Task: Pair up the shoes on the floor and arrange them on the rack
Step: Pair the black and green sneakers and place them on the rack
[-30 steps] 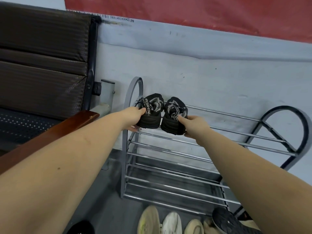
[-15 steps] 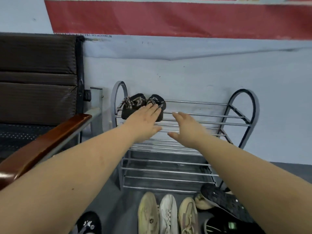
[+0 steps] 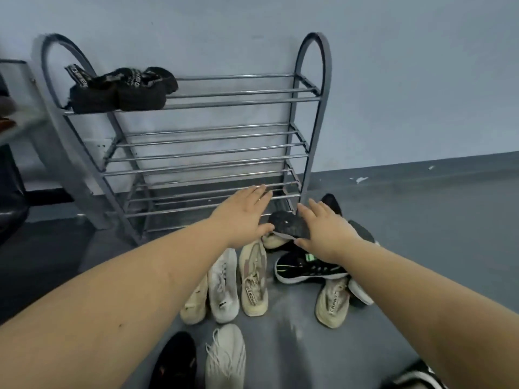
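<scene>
A pair of black shoes (image 3: 120, 92) stands at the left end of the top shelf of the grey metal rack (image 3: 233, 99). On the floor before the rack lie several loose shoes: beige ones (image 3: 252, 279), a white one (image 3: 223, 284), a black sneaker with green marks (image 3: 306, 266). My left hand (image 3: 244, 211) hovers open over the rack's low bars. My right hand (image 3: 325, 231) reaches with spread fingers over an upturned dark shoe (image 3: 289, 227), touching its right side; a firm grip does not show.
A black shoe (image 3: 174, 360) and a white knit shoe (image 3: 224, 357) lie near the bottom edge. Another beige shoe (image 3: 332, 303) lies to the right. A chair frame (image 3: 16, 127) stands left of the rack. Grey wall behind.
Both hands let go of the black pair on the top shelf and dropped toward the floor pile. My view swung down and to the right.
</scene>
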Available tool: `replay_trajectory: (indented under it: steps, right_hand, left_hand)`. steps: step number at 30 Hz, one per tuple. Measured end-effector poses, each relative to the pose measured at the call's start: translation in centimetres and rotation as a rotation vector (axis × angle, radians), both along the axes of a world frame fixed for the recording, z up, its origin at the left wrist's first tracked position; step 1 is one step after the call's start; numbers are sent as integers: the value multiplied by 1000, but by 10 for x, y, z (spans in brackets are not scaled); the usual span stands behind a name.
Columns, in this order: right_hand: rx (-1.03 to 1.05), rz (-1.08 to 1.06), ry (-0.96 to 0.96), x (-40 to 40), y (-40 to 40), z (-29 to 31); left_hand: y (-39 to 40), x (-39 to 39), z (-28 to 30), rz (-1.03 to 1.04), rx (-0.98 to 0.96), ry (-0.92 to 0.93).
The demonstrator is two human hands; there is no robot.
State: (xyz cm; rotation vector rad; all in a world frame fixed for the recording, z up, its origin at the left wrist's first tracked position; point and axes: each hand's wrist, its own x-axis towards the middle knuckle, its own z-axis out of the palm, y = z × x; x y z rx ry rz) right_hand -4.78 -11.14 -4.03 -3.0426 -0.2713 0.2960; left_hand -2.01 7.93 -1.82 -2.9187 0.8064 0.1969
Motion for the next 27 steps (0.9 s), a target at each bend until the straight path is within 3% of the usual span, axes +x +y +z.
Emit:
replay_trajectory:
  steps: [15,22,27]
  right_hand:
    - [11,-316,234,-5,-132,-110]
    - [77,-447,280,51,-150,-142]
    - [122,-431,272,104,-143,-169]
  left_hand:
    - [-95,31,-101,-33,75,228]
    - [-105,74,-142,1,122,298]
    - [-105,120,-170,2,157,302]
